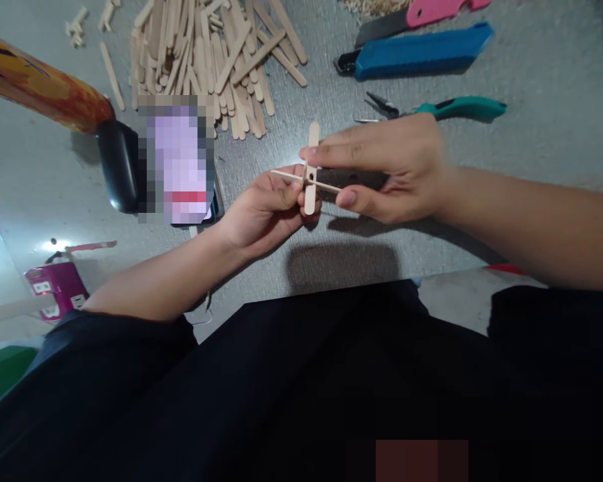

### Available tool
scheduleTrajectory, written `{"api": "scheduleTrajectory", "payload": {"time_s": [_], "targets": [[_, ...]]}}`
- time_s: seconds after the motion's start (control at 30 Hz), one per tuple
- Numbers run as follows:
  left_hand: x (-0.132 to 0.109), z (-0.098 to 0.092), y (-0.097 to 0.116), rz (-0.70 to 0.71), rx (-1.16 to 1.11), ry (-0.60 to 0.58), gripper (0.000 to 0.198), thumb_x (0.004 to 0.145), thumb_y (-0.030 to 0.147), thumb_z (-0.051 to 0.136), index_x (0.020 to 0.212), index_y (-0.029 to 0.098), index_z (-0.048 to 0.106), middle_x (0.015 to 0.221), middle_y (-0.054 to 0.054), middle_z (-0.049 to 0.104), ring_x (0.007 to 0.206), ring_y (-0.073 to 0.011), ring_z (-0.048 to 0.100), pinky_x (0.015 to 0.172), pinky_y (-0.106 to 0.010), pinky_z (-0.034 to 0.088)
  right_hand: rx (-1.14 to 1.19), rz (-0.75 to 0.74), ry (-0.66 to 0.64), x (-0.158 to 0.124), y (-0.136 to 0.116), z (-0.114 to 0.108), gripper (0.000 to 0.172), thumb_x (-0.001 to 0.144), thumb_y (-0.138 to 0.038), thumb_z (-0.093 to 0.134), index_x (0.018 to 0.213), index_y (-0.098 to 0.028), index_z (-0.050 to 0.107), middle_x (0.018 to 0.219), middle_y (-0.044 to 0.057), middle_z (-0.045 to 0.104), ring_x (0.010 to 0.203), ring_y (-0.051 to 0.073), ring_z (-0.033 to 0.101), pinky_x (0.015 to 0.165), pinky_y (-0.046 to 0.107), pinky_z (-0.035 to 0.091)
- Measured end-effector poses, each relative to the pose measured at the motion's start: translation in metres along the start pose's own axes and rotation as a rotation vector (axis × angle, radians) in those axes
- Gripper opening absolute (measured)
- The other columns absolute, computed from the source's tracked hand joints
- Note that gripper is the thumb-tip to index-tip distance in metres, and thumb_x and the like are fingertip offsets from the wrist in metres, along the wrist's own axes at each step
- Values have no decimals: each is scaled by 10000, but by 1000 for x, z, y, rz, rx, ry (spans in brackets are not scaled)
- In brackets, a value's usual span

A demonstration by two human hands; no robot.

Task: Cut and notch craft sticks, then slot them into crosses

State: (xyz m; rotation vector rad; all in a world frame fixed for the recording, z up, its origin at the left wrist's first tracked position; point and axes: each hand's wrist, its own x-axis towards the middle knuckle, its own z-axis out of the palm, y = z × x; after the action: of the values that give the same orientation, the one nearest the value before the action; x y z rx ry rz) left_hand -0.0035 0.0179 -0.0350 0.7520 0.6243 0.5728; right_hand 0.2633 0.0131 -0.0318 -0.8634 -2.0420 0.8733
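Note:
My left hand (269, 211) is closed, its thumb and fingers pinching a small cross-shaped piece of wooden sticks. One part is a craft stick (310, 201) standing upright in view, with a dark hole near its middle. A thinner wooden strip (326, 186) crosses it there, running left to right. From the right, my right hand (392, 167) grips the same piece. Its fingertips press on the upper part of the craft stick, and its thumb touches the right end of the thin strip. How the two parts are joined cannot be made out.
Many loose craft sticks (191, 53) lie piled at the back. A blue box cutter (422, 52), a pink-handled tool (442, 10) and green-handled pliers (462, 108) lie back right. Left are a phone (183, 161), an orange can-like cylinder (45, 80) and a purple power outlet (60, 288).

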Motion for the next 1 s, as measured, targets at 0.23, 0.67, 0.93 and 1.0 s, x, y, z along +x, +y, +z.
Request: {"api": "scheduleTrajectory", "payload": {"time_s": [0.23, 0.67, 0.93, 1.0], "targets": [[0, 3, -1, 27, -20, -36, 430, 968, 535, 1035, 849, 207, 785, 802, -23, 744, 702, -169, 748, 694, -327, 686, -136, -127, -15, -3, 5, -6, 708, 973, -874, 901, 1455, -356, 865, 1501, 55, 893, 1406, 357, 869, 1139, 532, 762], [-2, 6, 0, 2, -71, -21, 340, 1016, 434, 995, 886, 191, 795, 816, -39, 730, 748, -177, 741, 744, -339, 660, -454, -337, 92, -14, 2, 2, 674, 1138, -497, 772, 1794, -407, 645, 1573, 25, 877, 1252, 315, 933, 880, 419, 776], [0, 10, 4, -56, -134, -7, 449, 1035, 424, 977, 788, 207, 672, 757, -7, 594, 689, -147, 651, 691, -310, 642, 25, 133, 294, -2, -25, 7, 326, 1174, -610, 769, 1360, -355, 850, 814, -49, 832, 601, 170, 730, 537, 332, 573], [1, 10, 4, -57, -133, -19, 455, 1044, 427, 970, 783, 204, 671, 745, -8, 592, 688, -154, 660, 689, -316, 640, 192, 207, 282, -1, -20, 10, 402, 1113, -678, 857, 1288, -317, 838, 840, -40, 829, 529, 142, 668, 434, 300, 506]]}}
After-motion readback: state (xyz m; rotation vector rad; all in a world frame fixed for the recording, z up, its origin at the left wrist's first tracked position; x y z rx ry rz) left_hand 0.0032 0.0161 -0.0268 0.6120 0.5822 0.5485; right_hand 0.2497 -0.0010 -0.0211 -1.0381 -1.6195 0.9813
